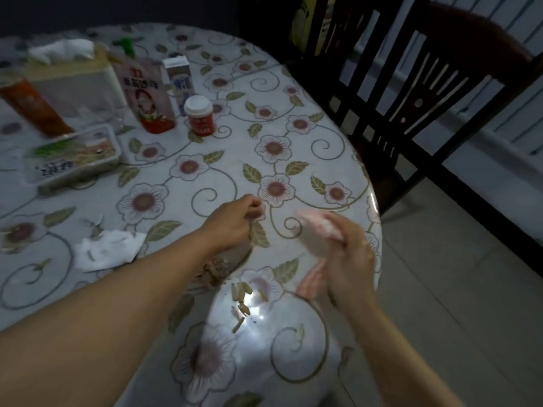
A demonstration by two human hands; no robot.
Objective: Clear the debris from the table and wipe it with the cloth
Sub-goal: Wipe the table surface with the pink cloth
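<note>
1. Dim room; oval table (pixel 293 92) under a glossy floral cover, dark wooden chair (pixel 440 83) drawn up at the far side.
2. Left hand (pixel 235 221): fingers pinched shut over small debris, apparently lifting it off the cover.
3. Right hand (pixel 349 257): fingers wrapped around a pink cloth (pixel 317 233), held clear of the surface, likely ready for wiping.
4. Husk-like scraps (pixel 242 301) lie near the front edge; crumpled tissue (pixel 108 249) sits left.
5. Packets and red jar (pixel 199 116) carry print (too blurred to read).
</note>
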